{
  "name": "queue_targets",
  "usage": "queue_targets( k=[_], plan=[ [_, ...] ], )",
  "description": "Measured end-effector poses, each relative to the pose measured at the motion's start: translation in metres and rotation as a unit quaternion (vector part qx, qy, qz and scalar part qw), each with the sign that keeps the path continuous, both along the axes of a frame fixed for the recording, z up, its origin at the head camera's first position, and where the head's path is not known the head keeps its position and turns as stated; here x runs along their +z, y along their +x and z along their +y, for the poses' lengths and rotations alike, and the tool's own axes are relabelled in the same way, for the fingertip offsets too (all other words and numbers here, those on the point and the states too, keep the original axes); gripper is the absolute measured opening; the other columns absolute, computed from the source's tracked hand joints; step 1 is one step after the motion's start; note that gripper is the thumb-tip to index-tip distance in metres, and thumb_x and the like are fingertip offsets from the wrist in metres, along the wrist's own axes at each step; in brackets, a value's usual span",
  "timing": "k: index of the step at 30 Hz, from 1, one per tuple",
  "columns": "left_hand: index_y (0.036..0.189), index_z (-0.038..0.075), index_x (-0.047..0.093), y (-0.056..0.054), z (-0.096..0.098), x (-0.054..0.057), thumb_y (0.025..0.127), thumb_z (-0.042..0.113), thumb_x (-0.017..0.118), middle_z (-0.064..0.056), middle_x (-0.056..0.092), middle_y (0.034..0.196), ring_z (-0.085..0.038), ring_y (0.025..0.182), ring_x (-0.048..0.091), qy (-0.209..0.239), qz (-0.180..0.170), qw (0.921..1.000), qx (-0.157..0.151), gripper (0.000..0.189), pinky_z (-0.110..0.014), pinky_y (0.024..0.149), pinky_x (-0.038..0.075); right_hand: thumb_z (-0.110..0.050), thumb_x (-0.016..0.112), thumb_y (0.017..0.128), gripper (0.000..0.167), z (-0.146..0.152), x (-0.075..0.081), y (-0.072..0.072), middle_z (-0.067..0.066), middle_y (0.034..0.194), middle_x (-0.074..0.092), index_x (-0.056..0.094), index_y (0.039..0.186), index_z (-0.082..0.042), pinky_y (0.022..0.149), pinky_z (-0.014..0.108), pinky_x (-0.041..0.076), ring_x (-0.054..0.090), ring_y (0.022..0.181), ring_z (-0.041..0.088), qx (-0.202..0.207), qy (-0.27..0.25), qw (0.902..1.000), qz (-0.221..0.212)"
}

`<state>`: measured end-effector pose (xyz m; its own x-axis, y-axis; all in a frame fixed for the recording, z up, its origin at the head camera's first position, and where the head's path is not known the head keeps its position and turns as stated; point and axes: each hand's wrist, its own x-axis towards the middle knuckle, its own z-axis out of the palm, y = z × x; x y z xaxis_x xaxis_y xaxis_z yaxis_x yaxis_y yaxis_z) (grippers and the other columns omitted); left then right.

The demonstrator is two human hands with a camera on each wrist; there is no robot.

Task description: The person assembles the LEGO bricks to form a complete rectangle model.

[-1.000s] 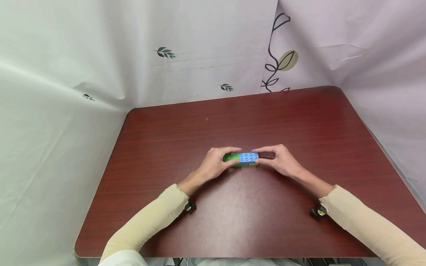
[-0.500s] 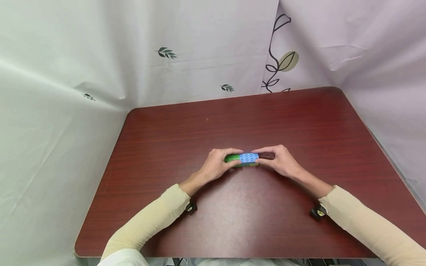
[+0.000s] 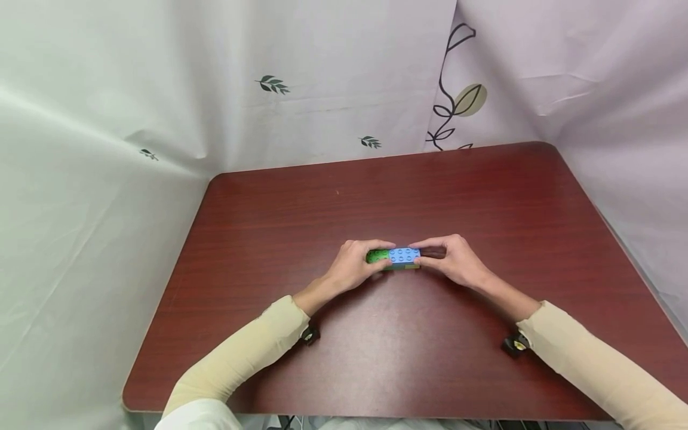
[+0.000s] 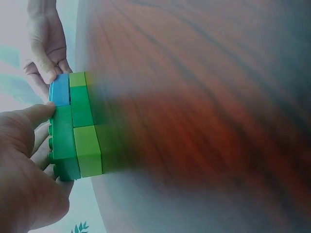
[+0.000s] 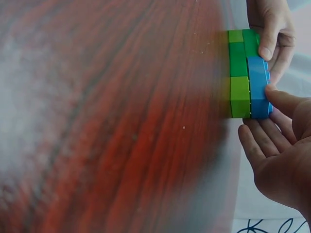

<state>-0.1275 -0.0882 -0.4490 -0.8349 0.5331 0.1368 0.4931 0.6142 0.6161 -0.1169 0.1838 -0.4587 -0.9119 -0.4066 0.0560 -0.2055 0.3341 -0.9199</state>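
Note:
Two layers of toy building bricks lie joined in a short bar on the table. On top, a green brick [image 3: 378, 255] sits at the left, end to end with a blue brick [image 3: 404, 255] at the right. The lower layer has a light green brick [image 4: 88, 150], a darker green brick [image 4: 82, 107] in the middle and another light green brick [image 5: 239, 97]. My left hand [image 3: 350, 263] pinches the green brick, thumb in front near the seam. With thumb and fingers, my right hand [image 3: 457, 260] holds the blue brick's right end. Palms face the bar's ends.
The reddish-brown table [image 3: 301, 209] has rounded corners. White curtains [image 3: 322, 77] with leaf prints hang behind it and at both sides. Dark wrist cameras sit below each sleeve, such as the left wrist camera [image 3: 310, 335].
My left hand has crept slightly to the right along the bricks. The right hand keeps its hold. The whole head view has shifted a little.

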Motion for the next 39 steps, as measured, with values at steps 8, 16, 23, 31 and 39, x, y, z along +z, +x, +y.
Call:
queue_targets(
  k=[8,16,23,31,39],
  plan=[
    [0.13,0.02,0.078,0.0008,0.0014,0.0016,0.096,0.027,0.083,0.002,0.079,0.114,-0.01,0.071,0.056,0.001,-0.001,1.0,0.003,0.035,-0.025,0.064,0.044,-0.009,0.084,0.093,0.033,0.0002,0.002,-0.0005,0.022,0.123,0.074,0.078,0.124,0.0,0.082,0.023,0.06,0.075,0.111,0.032,0.003,0.004,1.0,0.001],
    [0.13,0.02,0.078,0.0022,0.003,0.0036,0.095,0.026,0.083,0.002,0.078,0.115,-0.011,0.072,0.056,-0.004,-0.016,0.9998,0.01,0.036,-0.025,0.064,0.044,-0.008,0.084,0.093,0.033,-0.0001,0.0039,0.0008,0.023,0.124,0.074,0.077,0.124,0.001,0.082,0.024,0.06,0.075,0.11,0.033,0.005,0.009,0.9999,0.002],
    [0.13,0.021,0.078,0.0024,0.0029,0.0036,0.095,0.026,0.083,0.002,0.078,0.116,-0.011,0.072,0.055,-0.009,-0.016,0.9998,0.012,0.035,-0.025,0.064,0.043,-0.008,0.084,0.093,0.033,-0.0008,0.0043,0.0011,0.022,0.123,0.074,0.077,0.124,0.001,0.082,0.024,0.06,0.075,0.11,0.033,0.008,0.008,0.9999,0.003],
    [0.13,0.022,0.078,0.003,0.0033,0.0033,0.095,0.026,0.083,0.002,0.078,0.114,-0.01,0.07,0.054,-0.01,-0.014,0.9998,0.014,0.035,-0.025,0.063,0.043,-0.006,0.084,0.093,0.031,-0.0011,0.0047,0.0004,0.022,0.122,0.074,0.078,0.123,0.001,0.083,0.026,0.06,0.075,0.11,0.033,0.013,0.01,0.9998,0.01],
    [0.129,0.021,0.078,0.0036,0.0037,0.0024,0.095,0.023,0.082,0.002,0.079,0.114,-0.011,0.071,0.055,-0.005,-0.011,0.9999,0.012,0.034,-0.024,0.063,0.043,-0.005,0.083,0.093,0.03,-0.0016,0.005,0.0004,0.022,0.121,0.075,0.078,0.122,0.001,0.083,0.026,0.06,0.075,0.109,0.033,0.017,0.012,0.9997,0.015]
  ],
)
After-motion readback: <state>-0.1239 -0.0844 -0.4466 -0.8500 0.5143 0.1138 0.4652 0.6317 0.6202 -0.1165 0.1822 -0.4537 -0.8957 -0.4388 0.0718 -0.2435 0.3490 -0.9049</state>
